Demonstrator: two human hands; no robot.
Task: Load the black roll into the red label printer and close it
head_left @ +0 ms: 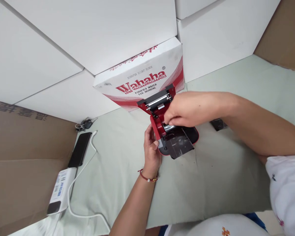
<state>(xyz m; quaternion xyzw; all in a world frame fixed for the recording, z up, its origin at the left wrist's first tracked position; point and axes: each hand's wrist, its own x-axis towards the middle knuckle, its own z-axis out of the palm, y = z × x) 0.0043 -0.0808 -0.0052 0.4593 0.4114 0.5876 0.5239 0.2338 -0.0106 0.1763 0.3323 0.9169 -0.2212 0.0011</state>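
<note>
A red-and-black hinged device (pixel 158 128) lies in front of me with its lid (pixel 159 102) raised, showing a dark roller and a metal rod. My left hand (pixel 152 147) grips the device's left side, its thumb by a grey tab. Inside the body, my right hand (pixel 180 109) has its fingers bent and closed next to a shiny silver cylinder (pixel 168 127). The fingertips are partly hidden, so what they pinch cannot be made out. A dark, glossy, scuffed flap or sheet (pixel 179 144) sticks out at the device's near side.
A Wahaha water carton (pixel 142 75) stands behind the device, against white boxes (pixel 127 29). At the left are keys (pixel 86 124), a black phone (pixel 80 149), a white cable (pixel 85 168) and a small white box (pixel 61 190). A dark piece (pixel 218 124) lies under my right forearm.
</note>
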